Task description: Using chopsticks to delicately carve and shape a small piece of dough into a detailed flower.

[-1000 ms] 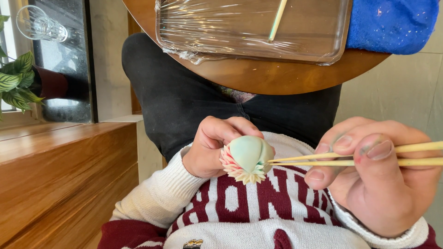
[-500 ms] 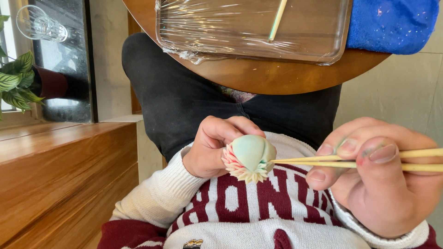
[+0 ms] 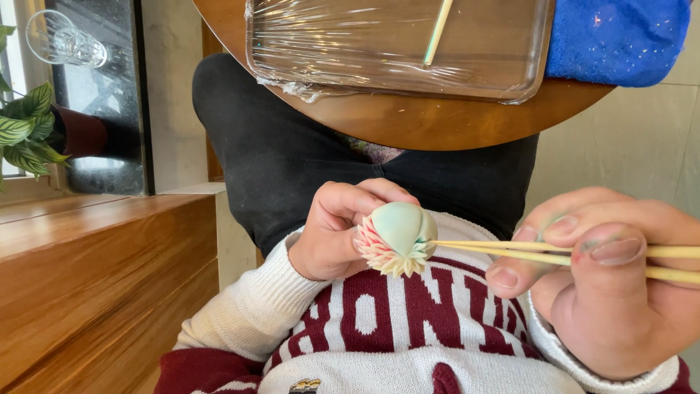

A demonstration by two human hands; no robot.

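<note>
Since a moment ago, chopsticks (image 3: 510, 252) pinched in the right hand (image 3: 605, 292) have slid closer, tips now touching the green dough flower (image 3: 397, 237) that the left hand (image 3: 339, 230) grips just beside them.

A small rounded sweet (image 3: 397, 235) is held up in the fingers of the left hand (image 3: 332, 232), above the lap. Its smooth dome is pale mint green, with a faint crease down the middle. Around the lower edge runs a ring of short, pointed petals, cream-coloured with pink-red showing between them on the left side. A pair of thin, pale wooden chopsticks (image 3: 554, 252) lies nearly level, gripped in the right hand (image 3: 605, 292); their tips touch the sweet's right side, just where dome meets petals.
</note>
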